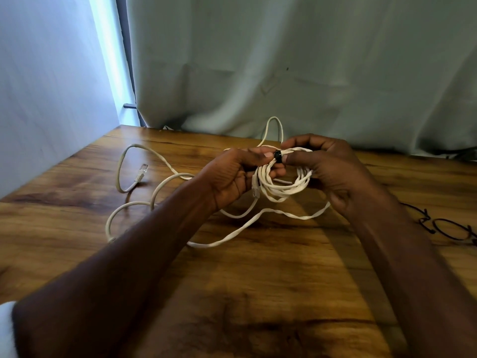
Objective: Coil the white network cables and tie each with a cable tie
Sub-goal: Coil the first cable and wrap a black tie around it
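Left hand (232, 177), right hand (333, 171) both pinch cable coil (284, 187) at black tie (278, 155); coil hangs upright, facing camera.

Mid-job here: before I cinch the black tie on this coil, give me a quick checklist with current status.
1. Coiled white cable held by both hands, left hand and right hand: ok.
2. Black cable tie wrapped round the coil's top: ok.
3. Tie fastened: cannot tell.
4. All cable gathered: not ok, loose cable trails on the wooden table.
5. Spare black ties at the table's right edge: ok.
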Action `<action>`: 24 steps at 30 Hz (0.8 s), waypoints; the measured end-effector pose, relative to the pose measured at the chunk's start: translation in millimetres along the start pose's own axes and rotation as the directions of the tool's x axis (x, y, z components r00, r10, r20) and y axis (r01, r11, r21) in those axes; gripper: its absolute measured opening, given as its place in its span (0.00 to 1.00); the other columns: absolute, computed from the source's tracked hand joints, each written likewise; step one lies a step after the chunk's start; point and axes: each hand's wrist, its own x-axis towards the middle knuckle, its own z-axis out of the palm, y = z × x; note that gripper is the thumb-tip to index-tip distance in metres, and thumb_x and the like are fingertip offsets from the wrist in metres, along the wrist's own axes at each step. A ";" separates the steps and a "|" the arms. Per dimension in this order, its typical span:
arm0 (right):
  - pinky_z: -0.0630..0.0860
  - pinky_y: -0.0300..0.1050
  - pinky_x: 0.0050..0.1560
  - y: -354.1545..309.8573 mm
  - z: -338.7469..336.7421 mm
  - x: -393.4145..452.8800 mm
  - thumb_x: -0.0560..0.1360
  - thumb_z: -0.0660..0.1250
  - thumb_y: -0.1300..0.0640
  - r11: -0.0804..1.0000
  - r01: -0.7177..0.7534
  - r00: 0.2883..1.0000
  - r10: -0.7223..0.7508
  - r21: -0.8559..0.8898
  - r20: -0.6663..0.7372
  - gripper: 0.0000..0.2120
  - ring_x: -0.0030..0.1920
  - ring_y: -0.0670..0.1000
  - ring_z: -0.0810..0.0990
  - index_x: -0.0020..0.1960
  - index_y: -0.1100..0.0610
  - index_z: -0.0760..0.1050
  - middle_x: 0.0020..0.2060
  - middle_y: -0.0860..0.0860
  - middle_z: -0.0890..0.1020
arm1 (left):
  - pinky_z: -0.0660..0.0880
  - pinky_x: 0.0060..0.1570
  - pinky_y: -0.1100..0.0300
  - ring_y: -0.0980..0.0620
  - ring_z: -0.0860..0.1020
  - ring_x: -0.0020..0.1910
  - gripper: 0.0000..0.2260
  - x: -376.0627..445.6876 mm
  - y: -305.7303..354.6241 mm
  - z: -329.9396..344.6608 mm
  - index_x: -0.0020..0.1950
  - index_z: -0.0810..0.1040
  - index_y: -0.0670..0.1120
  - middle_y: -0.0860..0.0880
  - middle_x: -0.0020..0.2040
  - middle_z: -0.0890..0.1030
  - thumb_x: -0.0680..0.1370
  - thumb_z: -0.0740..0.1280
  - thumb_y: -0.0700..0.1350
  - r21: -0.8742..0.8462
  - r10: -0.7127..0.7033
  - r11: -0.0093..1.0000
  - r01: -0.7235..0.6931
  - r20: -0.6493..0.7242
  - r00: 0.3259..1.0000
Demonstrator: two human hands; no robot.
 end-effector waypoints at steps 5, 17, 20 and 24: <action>0.80 0.47 0.40 10.7 14.1 7.7 0.77 0.64 0.70 0.850 -0.270 0.963 0.236 0.452 0.132 0.12 0.35 0.53 0.82 0.54 0.58 0.80 0.42 0.57 0.85 | 0.86 0.50 0.54 0.45 0.87 0.46 0.20 6.1 -2.7 -3.4 0.70 0.77 0.34 0.32 0.57 0.84 0.78 0.67 0.34 0.035 0.058 0.998 -0.056 -0.033 0.998; 0.75 0.37 0.26 11.4 18.6 4.4 0.76 0.67 0.70 0.897 -0.095 0.991 0.124 0.432 -0.040 0.10 0.31 0.50 0.76 0.50 0.58 0.83 0.38 0.56 0.85 | 0.85 0.49 0.56 0.47 0.87 0.44 0.13 0.8 -3.1 0.8 0.64 0.80 0.37 0.37 0.51 0.86 0.81 0.64 0.33 -0.003 0.070 0.998 -0.070 0.052 0.996; 0.81 0.40 0.33 7.1 17.1 3.7 0.76 0.68 0.70 0.925 -0.015 0.999 0.028 0.379 -0.030 0.11 0.36 0.52 0.81 0.49 0.58 0.84 0.40 0.55 0.86 | 0.85 0.49 0.56 0.46 0.88 0.43 0.14 5.3 -1.3 1.2 0.63 0.80 0.35 0.37 0.49 0.86 0.78 0.65 0.34 -0.044 0.098 0.994 -0.096 0.050 0.994; 0.85 0.43 0.37 6.4 13.3 3.3 0.76 0.67 0.71 0.951 0.011 1.000 -0.012 0.310 0.001 0.12 0.37 0.53 0.83 0.53 0.60 0.84 0.43 0.58 0.86 | 0.86 0.46 0.57 0.47 0.87 0.42 0.14 8.5 0.6 -1.6 0.66 0.79 0.33 0.37 0.50 0.86 0.82 0.61 0.33 -0.045 0.092 0.995 -0.090 0.033 0.995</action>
